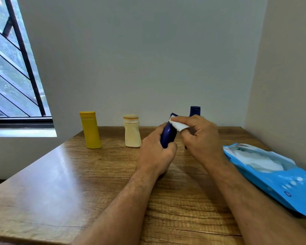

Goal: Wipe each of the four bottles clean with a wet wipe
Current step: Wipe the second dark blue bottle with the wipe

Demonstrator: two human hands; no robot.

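- Head view: left hand [155,152] curled around a dark blue bottle [168,135], tilted, above a wooden table [60,174].
- Right hand [200,137] pinching a white wet wipe [178,125] against the bottle's top.
- Yellow bottle [91,129] and cream bottle [132,131] upright at left; second blue bottle [195,111] behind the right hand.
- Blue wipes pack [272,172] lying at right.

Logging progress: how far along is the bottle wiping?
Done: nothing shows which bottles are already clean. In hand: left hand grips a dark blue bottle; right hand rubs a wet wipe near its cap. Standing: yellow bottle, cream bottle, second blue bottle.
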